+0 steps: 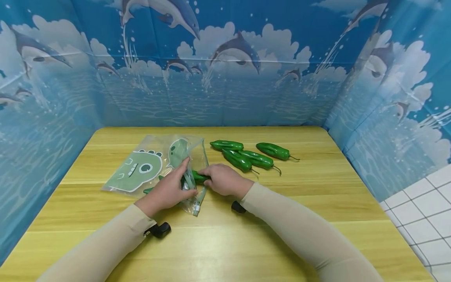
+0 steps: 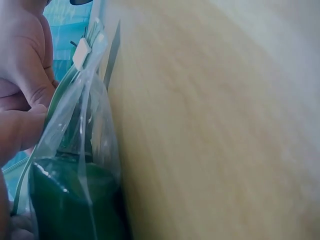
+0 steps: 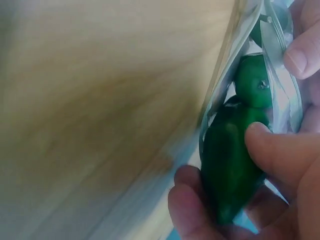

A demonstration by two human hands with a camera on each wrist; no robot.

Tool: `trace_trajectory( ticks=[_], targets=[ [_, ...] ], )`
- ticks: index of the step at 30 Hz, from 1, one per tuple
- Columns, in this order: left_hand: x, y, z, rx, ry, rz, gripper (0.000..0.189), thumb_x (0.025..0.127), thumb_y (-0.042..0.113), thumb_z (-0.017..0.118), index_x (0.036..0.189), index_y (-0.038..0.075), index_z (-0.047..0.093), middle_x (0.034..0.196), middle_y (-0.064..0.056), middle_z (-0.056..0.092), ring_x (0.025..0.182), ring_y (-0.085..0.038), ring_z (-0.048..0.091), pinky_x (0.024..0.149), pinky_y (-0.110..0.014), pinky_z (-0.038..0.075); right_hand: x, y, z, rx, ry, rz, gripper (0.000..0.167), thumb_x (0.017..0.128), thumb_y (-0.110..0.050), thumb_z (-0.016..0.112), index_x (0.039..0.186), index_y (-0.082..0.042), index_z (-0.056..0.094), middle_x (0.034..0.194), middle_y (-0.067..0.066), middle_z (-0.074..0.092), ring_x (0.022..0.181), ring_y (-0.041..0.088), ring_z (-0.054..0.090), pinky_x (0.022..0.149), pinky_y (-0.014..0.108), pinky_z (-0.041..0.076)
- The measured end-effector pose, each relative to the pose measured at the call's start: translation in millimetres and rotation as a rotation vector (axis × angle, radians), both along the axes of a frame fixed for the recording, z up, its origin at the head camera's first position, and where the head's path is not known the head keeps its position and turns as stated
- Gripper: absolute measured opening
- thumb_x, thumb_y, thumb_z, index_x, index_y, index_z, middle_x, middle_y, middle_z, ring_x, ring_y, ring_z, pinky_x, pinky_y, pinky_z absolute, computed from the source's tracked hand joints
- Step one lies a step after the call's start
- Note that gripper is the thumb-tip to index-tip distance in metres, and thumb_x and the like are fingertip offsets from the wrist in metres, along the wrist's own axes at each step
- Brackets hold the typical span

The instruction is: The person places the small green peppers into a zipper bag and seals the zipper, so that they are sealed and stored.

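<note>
My right hand (image 1: pixel 225 180) grips a green pepper (image 3: pixel 227 160) between thumb and fingers. One end of that pepper sits inside the mouth of a clear zip bag (image 1: pixel 121 172) printed with green cartoon monsters. At the bag's opening, my left hand (image 1: pixel 169 190) holds the edge, its thumb on the zip strip in the right wrist view. More green peppers lie inside the bag, one with its end (image 3: pixel 254 80) facing the opening. A white slider (image 2: pixel 81 54) shows on the zip strip in the left wrist view. The left hand partly covers the bag's contents from above.
Several green peppers lie on the wooden table (image 1: pixel 317 219) beyond my right hand: a cluster (image 1: pixel 243 156) and a single pepper (image 1: pixel 275 150) to its right. A blue dolphin-print curtain (image 1: pixel 225 102) hangs along the table's back and sides.
</note>
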State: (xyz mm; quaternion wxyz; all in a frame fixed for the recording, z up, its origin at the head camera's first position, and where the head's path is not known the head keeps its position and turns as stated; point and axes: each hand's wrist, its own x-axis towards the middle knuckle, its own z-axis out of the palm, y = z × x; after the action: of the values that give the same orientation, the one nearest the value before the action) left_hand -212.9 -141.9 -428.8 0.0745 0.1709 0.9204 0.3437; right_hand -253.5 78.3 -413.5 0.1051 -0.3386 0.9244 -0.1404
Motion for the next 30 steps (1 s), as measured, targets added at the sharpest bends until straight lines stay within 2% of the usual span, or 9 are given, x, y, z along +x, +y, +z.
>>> trace_trajectory(
  ticks=[6, 11, 19, 26, 30],
  targets=[
    [-0.5, 0.1, -0.6, -0.004, 0.001, 0.005, 0.113, 0.092, 0.037, 0.082, 0.172, 0.02, 0.003, 0.175, -0.016, 0.024, 0.154, -0.042, 0.038, 0.117, -0.061, 0.043, 0.4, 3.0, 1.3, 0.009, -0.03, 0.031, 0.053, 0.102, 0.003, 0.056, 0.154, -0.009, 0.055, 0.153, 0.007, 0.061, 0.142, 0.026, 0.058, 0.118, 0.041, 0.048],
    [-0.9, 0.2, -0.5, -0.008, -0.001, 0.009, 0.113, 0.092, 0.038, 0.082, 0.172, 0.019, 0.004, 0.174, -0.018, 0.026, 0.152, -0.043, 0.04, 0.115, -0.061, 0.045, -0.2, 1.7, 0.5, 0.017, -0.012, 0.002, 0.047, 0.104, -0.005, 0.062, 0.151, -0.012, 0.059, 0.148, 0.005, 0.065, 0.136, 0.025, 0.062, 0.114, 0.041, 0.051],
    [-1.5, -0.5, -0.3, -0.024, -0.034, 0.022, 0.114, 0.093, 0.043, 0.08, 0.172, 0.021, 0.001, 0.176, -0.016, 0.02, 0.157, -0.043, 0.032, 0.117, -0.062, 0.042, -1.4, -1.1, -1.9, -0.023, -0.021, -0.05, 0.042, 0.105, -0.02, 0.066, 0.147, -0.015, 0.063, 0.142, 0.004, 0.069, 0.131, 0.024, 0.066, 0.112, 0.041, 0.052],
    [-2.0, 0.4, -0.4, -0.02, -0.035, 0.024, 0.114, 0.092, 0.043, 0.08, 0.172, 0.02, 0.001, 0.176, -0.016, 0.021, 0.157, -0.042, 0.031, 0.119, -0.061, 0.041, -3.1, 4.0, -4.4, -0.052, -0.031, -0.044, 0.042, 0.105, -0.007, 0.063, 0.146, -0.011, 0.063, 0.142, 0.007, 0.069, 0.133, 0.025, 0.064, 0.113, 0.042, 0.051],
    [-1.8, 0.8, -0.6, -0.017, -0.044, 0.029, 0.114, 0.093, 0.043, 0.08, 0.172, 0.021, 0.001, 0.175, -0.017, 0.021, 0.157, -0.043, 0.032, 0.118, -0.062, 0.042, -3.2, 2.8, -5.7, -0.037, -0.031, -0.042, 0.042, 0.104, -0.008, 0.064, 0.146, -0.011, 0.064, 0.14, 0.007, 0.07, 0.132, 0.025, 0.065, 0.113, 0.042, 0.051]
  ],
)
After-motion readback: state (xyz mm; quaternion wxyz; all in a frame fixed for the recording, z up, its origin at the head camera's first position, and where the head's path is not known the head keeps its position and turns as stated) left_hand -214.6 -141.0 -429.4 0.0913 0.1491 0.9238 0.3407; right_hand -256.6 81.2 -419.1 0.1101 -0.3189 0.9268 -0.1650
